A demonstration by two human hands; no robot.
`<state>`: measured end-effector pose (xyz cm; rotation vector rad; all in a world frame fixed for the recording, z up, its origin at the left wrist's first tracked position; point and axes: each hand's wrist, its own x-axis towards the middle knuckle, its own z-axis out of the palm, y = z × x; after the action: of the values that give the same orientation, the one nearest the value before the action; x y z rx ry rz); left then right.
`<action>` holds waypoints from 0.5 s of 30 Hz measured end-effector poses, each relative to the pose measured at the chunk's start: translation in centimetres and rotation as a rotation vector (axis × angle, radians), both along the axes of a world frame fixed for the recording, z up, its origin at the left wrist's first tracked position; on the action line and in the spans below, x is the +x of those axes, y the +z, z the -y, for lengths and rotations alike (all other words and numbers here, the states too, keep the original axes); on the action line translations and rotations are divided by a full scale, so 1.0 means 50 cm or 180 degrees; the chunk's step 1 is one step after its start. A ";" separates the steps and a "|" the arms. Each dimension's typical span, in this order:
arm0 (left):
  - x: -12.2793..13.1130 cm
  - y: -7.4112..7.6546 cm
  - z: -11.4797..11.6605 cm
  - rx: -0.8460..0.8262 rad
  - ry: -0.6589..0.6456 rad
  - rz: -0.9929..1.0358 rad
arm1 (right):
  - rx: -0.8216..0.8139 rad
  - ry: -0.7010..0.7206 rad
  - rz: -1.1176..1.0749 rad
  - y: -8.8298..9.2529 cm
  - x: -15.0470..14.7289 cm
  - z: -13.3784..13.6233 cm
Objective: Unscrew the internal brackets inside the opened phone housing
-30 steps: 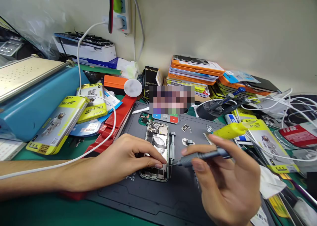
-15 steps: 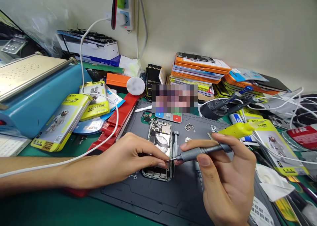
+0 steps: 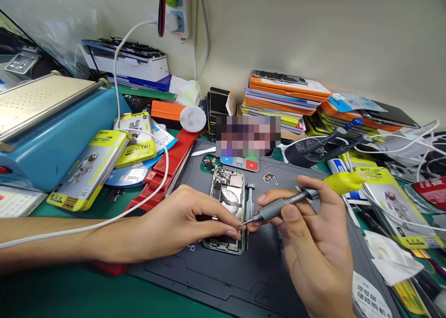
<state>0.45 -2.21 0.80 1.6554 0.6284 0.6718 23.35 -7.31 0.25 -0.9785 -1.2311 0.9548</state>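
An opened phone with its inner parts bare lies on the dark grey work mat. Over its lower half reaches my left hand, thumb and forefinger pinched together at the tip of a grey screwdriver. Whatever sits between those fingertips is too small to make out. My right hand grips the screwdriver, its shaft slanting down left to the pinch. A second grey screwdriver lies close along the phone's right side. Part of the phone is hidden under my left fingers.
Small metal parts lie on the mat. A white cable crosses above my left forearm. Yellow battery boxes and a blue machine stand left. Behind are stacked orange boxes and a dark tool holder.
The screwdriver's handle end has risen, so it slants more steeply. My right fingers have shifted around it. My left hand keeps its pinch over the phone; the view has shifted slightly.
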 end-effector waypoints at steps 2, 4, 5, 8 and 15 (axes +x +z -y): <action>-0.001 0.001 0.001 -0.0015 -0.0007 -0.0036 | 0.0003 0.0009 -0.0025 0.002 0.000 -0.002; -0.001 0.002 0.002 -0.0064 -0.0008 -0.0066 | -0.0012 -0.0001 -0.0026 0.003 -0.001 -0.004; -0.002 0.002 0.003 -0.0093 -0.0008 -0.0093 | -0.0017 -0.0007 -0.0022 0.003 -0.001 -0.004; -0.001 0.003 0.005 -0.0173 0.0006 -0.0160 | 0.0009 -0.0104 0.0041 0.001 -0.002 -0.005; 0.002 0.006 0.003 -0.0432 0.0017 -0.0032 | 0.0111 -0.0306 0.0197 -0.003 -0.001 -0.002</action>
<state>0.54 -2.34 1.12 1.5324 0.6712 0.6117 23.29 -7.22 0.11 -1.0368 -1.2369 0.8308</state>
